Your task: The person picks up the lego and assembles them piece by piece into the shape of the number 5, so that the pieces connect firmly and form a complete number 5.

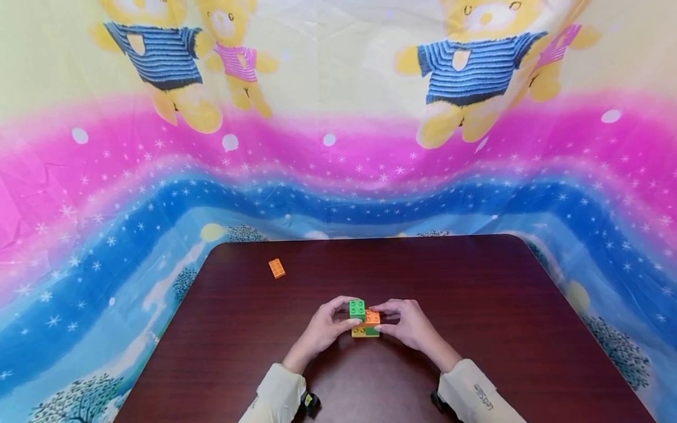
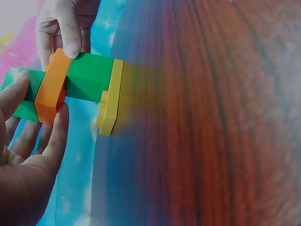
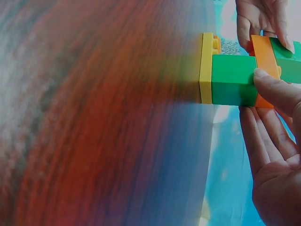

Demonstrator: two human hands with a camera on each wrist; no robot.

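Both hands hold a small stack of building bricks near the middle of the table. At its bottom is a yellow plate (image 1: pixel 359 335), with a green brick (image 3: pixel 233 80) on its right part. An orange brick (image 1: pixel 372 318) lies over that, and an upper green brick (image 1: pixel 357 308) sits on the orange one's left part. My left hand (image 1: pixel 330 323) pinches the upper green brick, its thumb on the near side. My right hand (image 1: pixel 409 323) pinches the stack where the orange brick meets the lower green one. In the wrist views the yellow plate stands at or close to the tabletop.
A loose orange brick (image 1: pixel 277 268) lies toward the back left of the dark wooden table (image 1: pixel 455 282). A printed cloth (image 1: pixel 338 147) with bears hangs behind and around the table.
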